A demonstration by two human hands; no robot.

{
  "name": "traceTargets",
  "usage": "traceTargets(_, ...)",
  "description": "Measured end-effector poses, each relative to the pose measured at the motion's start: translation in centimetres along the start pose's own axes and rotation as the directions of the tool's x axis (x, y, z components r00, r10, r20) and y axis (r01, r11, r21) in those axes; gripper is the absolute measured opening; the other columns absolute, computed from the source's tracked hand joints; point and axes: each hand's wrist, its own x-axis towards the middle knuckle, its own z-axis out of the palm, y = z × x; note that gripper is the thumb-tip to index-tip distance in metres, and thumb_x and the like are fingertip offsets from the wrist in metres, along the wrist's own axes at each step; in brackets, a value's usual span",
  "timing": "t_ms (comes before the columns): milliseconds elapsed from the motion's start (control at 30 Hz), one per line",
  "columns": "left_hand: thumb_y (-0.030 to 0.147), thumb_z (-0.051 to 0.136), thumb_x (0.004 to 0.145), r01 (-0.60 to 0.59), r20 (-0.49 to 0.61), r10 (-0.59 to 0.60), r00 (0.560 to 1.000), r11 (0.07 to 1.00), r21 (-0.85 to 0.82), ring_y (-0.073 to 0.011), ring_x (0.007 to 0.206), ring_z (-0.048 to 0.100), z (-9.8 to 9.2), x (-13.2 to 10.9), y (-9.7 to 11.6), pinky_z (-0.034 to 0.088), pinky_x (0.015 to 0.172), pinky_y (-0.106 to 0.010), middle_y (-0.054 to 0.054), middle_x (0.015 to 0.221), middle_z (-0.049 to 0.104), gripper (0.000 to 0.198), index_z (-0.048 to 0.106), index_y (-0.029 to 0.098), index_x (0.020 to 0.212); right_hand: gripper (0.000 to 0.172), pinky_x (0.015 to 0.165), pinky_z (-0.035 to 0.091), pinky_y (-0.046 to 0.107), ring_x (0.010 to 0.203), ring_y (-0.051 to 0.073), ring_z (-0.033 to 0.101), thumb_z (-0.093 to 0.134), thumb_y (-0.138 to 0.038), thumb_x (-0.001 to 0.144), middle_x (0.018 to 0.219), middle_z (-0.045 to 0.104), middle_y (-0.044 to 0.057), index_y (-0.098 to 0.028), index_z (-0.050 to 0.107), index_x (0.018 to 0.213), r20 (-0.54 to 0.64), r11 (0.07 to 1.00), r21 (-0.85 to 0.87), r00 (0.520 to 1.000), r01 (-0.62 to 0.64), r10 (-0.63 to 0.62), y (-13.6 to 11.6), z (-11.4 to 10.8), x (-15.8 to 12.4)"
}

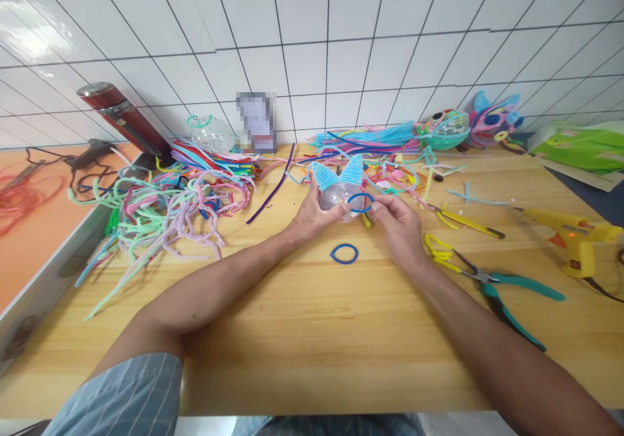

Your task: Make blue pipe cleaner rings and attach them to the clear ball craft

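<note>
My left hand (314,214) is wrapped round the left side of a clear plastic ball (334,197). Two light-blue pipe-cleaner ears (348,173) stand up on top of this ball. In the fingertips of my right hand (397,221) is a dark-blue pipe-cleaner ring (361,195), held against the ball's right front. A second blue ring (344,253) lies on the wooden table (292,332) just below the ball. The ball's far side and underside are hidden.
Pliers (487,278) and a yellow glue gun (575,231) lie at right, near a yellow cutter knife (470,223). Tangled pipe cleaners (170,218) cover the left. Behind stand a phone (258,124), a dark-red flask (124,121) and a decorated ball (446,129).
</note>
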Motion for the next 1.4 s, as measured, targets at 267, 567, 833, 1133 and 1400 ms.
traceTargets(267,0.058,0.081,0.077,-0.026,-0.005,0.026,1.000,1.000,0.007,-0.0297,0.124,0.067,0.0,0.1,-0.2,0.052,0.113,-0.045,-0.013,0.135,0.067,0.076,0.048,0.020,0.134,0.019,0.073,0.052,0.031,0.071,0.015,0.062,0.076,-0.038,0.081,0.080,0.071,-0.001,-0.024,0.074,0.093,0.011,0.995,0.074,0.998,-0.070,0.069,-0.7,0.4,-0.1)
traceTargets(567,0.067,0.080,0.076,-0.027,0.030,0.027,0.999,1.000,0.015,-0.0304,0.123,0.067,-0.2,0.1,0.0,0.052,0.112,-0.047,-0.013,0.132,0.068,0.087,0.046,0.020,0.142,0.018,0.064,0.044,0.028,0.063,0.012,0.054,0.076,-0.038,0.076,0.070,0.066,-0.003,-0.022,0.072,0.084,0.034,0.980,0.131,0.989,-0.150,0.147,-0.7,0.3,0.2)
traceTargets(833,0.066,0.081,0.075,-0.012,-0.003,0.012,1.000,1.000,0.025,-0.0297,0.119,0.066,-0.2,0.2,-0.5,0.052,0.110,-0.047,-0.011,0.123,0.068,0.078,0.050,0.020,0.129,0.019,0.064,0.044,0.029,0.062,0.012,0.054,0.077,-0.039,0.073,0.067,0.065,-0.003,-0.023,0.072,0.082,0.035,0.974,0.144,0.985,-0.174,0.171,-1.1,0.4,0.4)
traceTargets(1133,0.059,0.080,0.078,0.001,0.003,-0.001,1.000,0.998,0.064,-0.0307,0.126,0.064,-0.7,0.2,-1.1,0.050,0.113,-0.047,-0.012,0.132,0.066,0.075,0.049,0.020,0.135,0.010,0.060,0.044,0.029,0.064,0.016,0.058,0.066,-0.034,0.073,0.065,0.062,-0.001,-0.024,0.063,0.073,-0.024,0.968,0.023,0.968,-0.250,0.250,-1.1,-2.8,2.6)
traceTargets(1400,0.058,0.079,0.078,0.010,-0.012,-0.009,1.000,0.996,0.092,-0.0301,0.120,0.064,-0.5,0.2,-0.9,0.050,0.110,-0.046,-0.012,0.129,0.065,0.071,0.050,0.020,0.131,0.028,0.085,0.052,0.040,0.092,0.027,0.069,0.062,-0.021,0.077,0.112,0.077,0.013,-0.020,0.075,0.101,0.074,0.615,-0.781,0.994,0.111,-0.086,-3.7,-4.8,2.6)
